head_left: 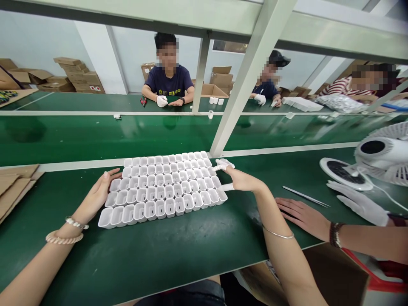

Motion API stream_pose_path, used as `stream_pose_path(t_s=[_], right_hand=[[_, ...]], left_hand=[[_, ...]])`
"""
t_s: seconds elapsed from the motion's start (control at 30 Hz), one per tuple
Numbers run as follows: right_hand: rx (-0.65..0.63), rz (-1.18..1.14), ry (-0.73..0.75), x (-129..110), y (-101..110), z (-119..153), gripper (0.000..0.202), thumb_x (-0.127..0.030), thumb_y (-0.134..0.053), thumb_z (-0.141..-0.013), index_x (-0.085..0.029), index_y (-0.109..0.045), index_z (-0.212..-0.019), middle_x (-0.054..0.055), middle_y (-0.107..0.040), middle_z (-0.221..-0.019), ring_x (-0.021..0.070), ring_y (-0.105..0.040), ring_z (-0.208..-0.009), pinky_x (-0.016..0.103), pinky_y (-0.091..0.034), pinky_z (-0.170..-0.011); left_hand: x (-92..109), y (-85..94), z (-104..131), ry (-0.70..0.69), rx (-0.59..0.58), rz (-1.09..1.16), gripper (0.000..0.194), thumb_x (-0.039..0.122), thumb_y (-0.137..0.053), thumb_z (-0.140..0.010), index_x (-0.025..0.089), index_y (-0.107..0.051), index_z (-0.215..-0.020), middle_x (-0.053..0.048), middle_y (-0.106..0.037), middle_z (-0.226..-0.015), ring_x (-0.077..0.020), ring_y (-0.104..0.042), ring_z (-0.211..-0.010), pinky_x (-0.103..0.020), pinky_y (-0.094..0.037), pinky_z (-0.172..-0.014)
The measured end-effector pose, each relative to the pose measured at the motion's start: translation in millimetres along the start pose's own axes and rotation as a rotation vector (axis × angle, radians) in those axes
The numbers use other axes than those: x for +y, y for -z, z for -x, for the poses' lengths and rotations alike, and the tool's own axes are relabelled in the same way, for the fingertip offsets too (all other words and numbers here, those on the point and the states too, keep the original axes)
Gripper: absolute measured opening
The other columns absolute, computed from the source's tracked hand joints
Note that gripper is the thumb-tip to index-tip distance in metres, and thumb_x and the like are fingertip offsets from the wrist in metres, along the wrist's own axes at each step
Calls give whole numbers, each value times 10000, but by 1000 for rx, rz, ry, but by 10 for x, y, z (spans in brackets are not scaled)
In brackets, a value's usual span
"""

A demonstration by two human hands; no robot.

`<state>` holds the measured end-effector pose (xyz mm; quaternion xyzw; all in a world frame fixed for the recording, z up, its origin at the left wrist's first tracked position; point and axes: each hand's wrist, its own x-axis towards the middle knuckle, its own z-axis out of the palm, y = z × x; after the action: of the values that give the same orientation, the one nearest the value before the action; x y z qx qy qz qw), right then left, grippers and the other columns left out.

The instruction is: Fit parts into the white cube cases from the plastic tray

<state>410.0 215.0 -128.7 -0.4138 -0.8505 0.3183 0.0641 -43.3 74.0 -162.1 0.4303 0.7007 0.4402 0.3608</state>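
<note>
Rows of small white open-topped cups stand packed side by side on the green table. Small dark slots show inside many of them. My left hand, bare with beaded bracelets at the wrist, rests against the left edge of the block, fingers extended along it. On the opposite edge, my right hand touches the end cups with fingers apart; white covers are on some of its fingertips. The block lies between both hands, and neither hand is closed round a cup.
Flattened cardboard lies at the left. Tweezers, another person's bare hand and gloved hand, and a white fan are at the right. A slanted metal post rises behind the cups. Several people sit across.
</note>
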Motion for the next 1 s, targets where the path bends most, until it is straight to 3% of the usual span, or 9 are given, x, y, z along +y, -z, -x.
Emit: stream_pose_path(t_s=[0.13,0.3,0.47,0.63,0.73,0.83,0.9,1.0], right_hand=[[31,-118,62,49,-25,-24,740,-546,-775,-742,-289,-516,-1387,75,-185,-1677,317,-61,-1558,527,-170,-1247],[75,-344,81,49,-96,-93,697,-539,-771,-763,-293,-551,-1377,63,-325,-1627,321,-265,-1514,513,-234,-1247],[321,-548,92,109,-247,-245,593,-545,-772,-766,-294,-618,-1281,57,-534,-1483,303,-457,-1414,505,-290,-1237],[524,-693,46,137,-398,-415,621,-560,-846,-652,-263,-660,-1166,86,-647,-1352,326,-558,-1322,537,-409,-1163],[713,-737,29,161,-403,-452,538,-559,-808,-696,-224,-672,-1095,113,-725,-1180,317,-666,-1165,545,-485,-1080],[920,-666,-18,235,-331,-421,433,-521,-709,-787,-196,-672,-1069,124,-739,-1084,302,-711,-1032,530,-543,-977],[1008,-455,-84,300,-264,-377,364,-450,-652,-809,-180,-684,-1053,130,-737,-1053,308,-699,-1007,523,-544,-943],[1028,-45,-171,382,-182,-315,295,-328,-560,-811,-158,-716,-995,146,-729,-1029,330,-653,-1033,523,-497,-967]], left_hand=[[30,-17,24,-6,9,13,799,779,-306,-921,203,-442,-1458,-140,-519,-1477,-284,-473,-1387,-451,-382,-1174],[45,6,24,-68,14,7,794,760,-347,-922,170,-437,-1446,-168,-550,-1438,-285,-512,-1352,-434,-419,-1142],[41,143,-39,-132,37,-163,730,755,-570,-794,169,-605,-1229,-135,-652,-1307,-313,-588,-1250,-430,-456,-1103],[22,221,-65,-139,55,-245,708,784,-581,-729,171,-670,-1071,-112,-711,-1185,-302,-655,-1111,-398,-524,-1004],[5,215,-65,-154,47,-263,710,789,-570,-730,171,-669,-1067,-109,-717,-1160,-289,-667,-1063,-392,-542,-953],[-4,210,-67,-160,47,-264,711,783,-580,-729,166,-662,-1072,-120,-718,-1143,-284,-666,-1055,-385,-545,-934],[-7,214,-69,-161,52,-272,719,785,-581,-727,161,-659,-1078,-131,-717,-1141,-287,-667,-1048,-389,-545,-927],[-17,226,-74,-167,59,-288,734,792,-572,-728,158,-656,-1088,-141,-714,-1142,-288,-671,-1023,-396,-546,-917]])
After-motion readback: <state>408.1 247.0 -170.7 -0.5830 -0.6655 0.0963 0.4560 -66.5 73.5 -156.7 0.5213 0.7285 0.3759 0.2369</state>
